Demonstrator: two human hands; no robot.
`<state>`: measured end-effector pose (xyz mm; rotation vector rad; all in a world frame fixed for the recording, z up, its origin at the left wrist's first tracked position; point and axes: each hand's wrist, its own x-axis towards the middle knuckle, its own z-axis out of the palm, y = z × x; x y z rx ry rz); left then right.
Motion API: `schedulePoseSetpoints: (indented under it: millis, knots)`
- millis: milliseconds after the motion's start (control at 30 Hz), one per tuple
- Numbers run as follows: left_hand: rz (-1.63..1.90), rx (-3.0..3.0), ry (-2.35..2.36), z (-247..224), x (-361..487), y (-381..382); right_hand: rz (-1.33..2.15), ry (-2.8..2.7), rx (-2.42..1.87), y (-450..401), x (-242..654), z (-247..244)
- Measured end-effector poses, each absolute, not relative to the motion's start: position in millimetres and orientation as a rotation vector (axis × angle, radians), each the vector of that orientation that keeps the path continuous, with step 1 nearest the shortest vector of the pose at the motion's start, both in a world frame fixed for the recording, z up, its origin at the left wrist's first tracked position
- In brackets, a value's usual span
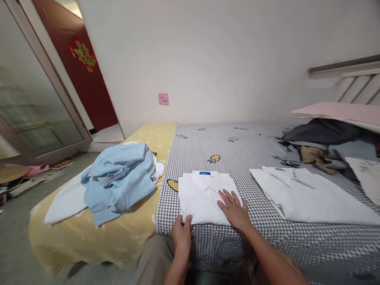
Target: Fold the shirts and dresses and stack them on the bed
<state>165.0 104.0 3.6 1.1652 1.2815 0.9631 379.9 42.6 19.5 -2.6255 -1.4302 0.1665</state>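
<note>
A white shirt [204,202], folded into a near-square, lies on the checked bedding with its collar and blue label at the far side. My left hand [181,233] is at the shirt's near left corner, thumb and fingers closed on its edge. My right hand [234,209] rests flat on the right part of the shirt, fingers spread. To the right, another white shirt [308,196] lies spread on the bedding, its collar also at the far side. Neither hand touches it.
A crumpled light blue garment [121,178] lies on the yellow sheet [130,233] at left, over white cloth. Dark and grey clothes [326,134] are heaped at the right under a pink board [341,111]. The wall stands behind the bed.
</note>
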Motion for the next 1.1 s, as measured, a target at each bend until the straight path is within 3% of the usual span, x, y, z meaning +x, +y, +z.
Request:
schedulePoseSetpoints:
  millis: [333,533,600,800,1100]
  knots:
    - [0.899,0.955,1.248,4,162,110,0.391,-1.313,-2.546,43,384,41]
    - [0.956,0.912,1.215,3,161,104,-0.048,-1.254,-2.477,64,356,80]
    - [0.986,0.926,1.22,2,161,102,-0.039,-1.341,-2.422,78,346,84]
    - [1.062,1.05,1.313,-1,158,101,0.361,-1.447,-2.545,112,336,55]
    - [0.998,1.074,1.255,-1,156,92,0.387,-1.502,-2.615,118,340,41]
